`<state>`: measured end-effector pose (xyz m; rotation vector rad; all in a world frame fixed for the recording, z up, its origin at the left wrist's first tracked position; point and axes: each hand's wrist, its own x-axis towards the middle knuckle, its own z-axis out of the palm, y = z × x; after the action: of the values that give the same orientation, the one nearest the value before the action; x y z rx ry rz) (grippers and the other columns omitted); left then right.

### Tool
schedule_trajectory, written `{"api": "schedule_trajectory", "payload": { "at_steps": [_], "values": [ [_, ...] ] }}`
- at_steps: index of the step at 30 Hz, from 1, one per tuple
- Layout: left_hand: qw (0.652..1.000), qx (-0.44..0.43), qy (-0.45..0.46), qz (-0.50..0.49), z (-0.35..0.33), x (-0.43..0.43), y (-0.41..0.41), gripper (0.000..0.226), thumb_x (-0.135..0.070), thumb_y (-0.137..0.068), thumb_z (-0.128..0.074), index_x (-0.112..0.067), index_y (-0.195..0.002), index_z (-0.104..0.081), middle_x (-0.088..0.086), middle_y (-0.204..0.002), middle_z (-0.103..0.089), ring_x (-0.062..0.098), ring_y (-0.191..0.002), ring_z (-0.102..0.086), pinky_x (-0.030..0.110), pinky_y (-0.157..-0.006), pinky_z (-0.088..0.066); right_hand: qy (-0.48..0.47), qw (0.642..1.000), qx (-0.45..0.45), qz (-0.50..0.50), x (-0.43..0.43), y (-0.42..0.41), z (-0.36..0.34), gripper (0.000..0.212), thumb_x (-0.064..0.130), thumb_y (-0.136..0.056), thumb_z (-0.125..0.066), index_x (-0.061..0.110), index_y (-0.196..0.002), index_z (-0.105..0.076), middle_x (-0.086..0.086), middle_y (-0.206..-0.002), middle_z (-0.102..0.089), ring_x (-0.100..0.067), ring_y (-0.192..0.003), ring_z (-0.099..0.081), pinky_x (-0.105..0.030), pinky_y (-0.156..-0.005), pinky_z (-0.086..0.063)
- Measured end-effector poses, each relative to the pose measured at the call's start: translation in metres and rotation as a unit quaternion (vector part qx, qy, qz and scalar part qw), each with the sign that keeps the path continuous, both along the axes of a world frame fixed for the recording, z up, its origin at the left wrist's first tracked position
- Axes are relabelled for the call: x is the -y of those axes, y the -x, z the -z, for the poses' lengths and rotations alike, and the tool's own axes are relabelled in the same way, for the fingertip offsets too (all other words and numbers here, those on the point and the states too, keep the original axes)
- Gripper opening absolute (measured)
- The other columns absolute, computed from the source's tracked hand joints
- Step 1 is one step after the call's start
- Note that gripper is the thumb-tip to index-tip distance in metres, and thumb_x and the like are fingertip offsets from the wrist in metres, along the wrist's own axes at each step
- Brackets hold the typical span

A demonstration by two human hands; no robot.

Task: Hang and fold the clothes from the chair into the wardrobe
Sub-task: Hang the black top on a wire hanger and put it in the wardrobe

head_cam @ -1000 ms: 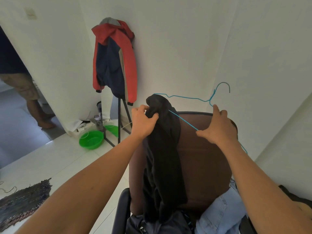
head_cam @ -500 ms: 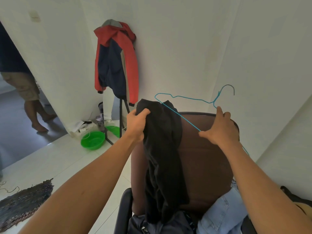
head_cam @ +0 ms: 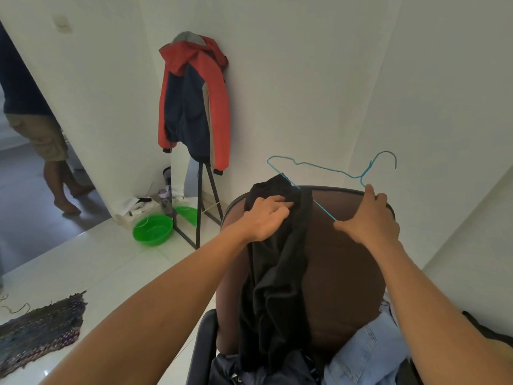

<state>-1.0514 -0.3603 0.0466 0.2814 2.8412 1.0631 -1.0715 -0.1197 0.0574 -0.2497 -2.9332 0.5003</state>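
- Head view, nearest edge: a heap of clothes on the chair seat, with a light-blue denim garment [head_cam: 366,354] on the right and a dark navy garment [head_cam: 249,370] on the left, the two touching.
- Black garment [head_cam: 277,273]: hangs in long folds down the front of the brown chair back [head_cam: 341,268]. Its lower end reaches the heap and its top is bunched at the chair's upper rim.
- Left hand [head_cam: 263,218]: fingers curled and pressed together, gripping the bunched top of the black garment.
- Right hand [head_cam: 369,218]: thumb set against the lower wire of the blue wire hanger [head_cam: 327,170], forefinger stretched up to the twisted neck. The remaining fingers seem to fold over the chair rim, though the view is poor there.
- Hanger: held just above the chair top, tilted, hook to the right. Its left shoulder end passes into the top of the black garment.
- Floor, left: a dark woven rug [head_cam: 39,329] on white tile.
- Farther off: a green basin [head_cam: 152,229] beside a black stand [head_cam: 200,207].
- On the stand, against the white wall: a red and navy jacket [head_cam: 191,101].
- Doorway, far left: another person's legs [head_cam: 52,151], in khaki shorts and barefoot.
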Motion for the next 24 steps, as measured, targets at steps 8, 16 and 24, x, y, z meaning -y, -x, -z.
{"api": "schedule_trajectory", "payload": {
  "at_steps": [8,16,24],
  "values": [
    [0.975,-0.12,0.178,0.052,0.013,0.016,0.026,0.058,-0.017,-0.094,-0.06,-0.022,-0.149,-0.045,-0.006,-0.157,-0.039,0.024,-0.137,-0.037,0.049,-0.115,-0.033,0.085,0.994,-0.034,-0.063,-0.005,-0.007,-0.016,0.126,0.055,-0.064,-0.085,0.015,-0.158,-0.011,-0.01,-0.158,-0.028,-0.032,-0.138,-0.043,-0.045,-0.105,-0.042],
    [0.962,-0.107,0.251,0.03,0.019,0.01,0.025,0.065,-0.022,-0.098,-0.054,-0.033,-0.156,-0.028,-0.013,-0.165,-0.011,0.026,-0.14,-0.023,0.066,-0.101,-0.04,0.19,0.947,0.044,-0.257,0.037,-0.01,-0.025,0.119,0.058,-0.049,-0.092,0.031,-0.149,-0.034,0.006,-0.145,-0.043,-0.015,-0.112,-0.059,-0.038,-0.104,-0.048],
    [0.96,-0.115,0.254,0.038,0.02,0.01,0.026,0.067,-0.025,-0.099,-0.053,-0.036,-0.157,-0.022,-0.005,-0.165,-0.012,0.024,-0.131,-0.027,0.059,-0.104,-0.038,0.271,0.902,0.133,-0.309,0.047,-0.002,-0.006,0.083,0.033,-0.062,-0.094,0.025,-0.134,-0.054,0.019,-0.1,-0.059,0.006,-0.079,-0.061,-0.016,-0.071,-0.049]
  ]
}}
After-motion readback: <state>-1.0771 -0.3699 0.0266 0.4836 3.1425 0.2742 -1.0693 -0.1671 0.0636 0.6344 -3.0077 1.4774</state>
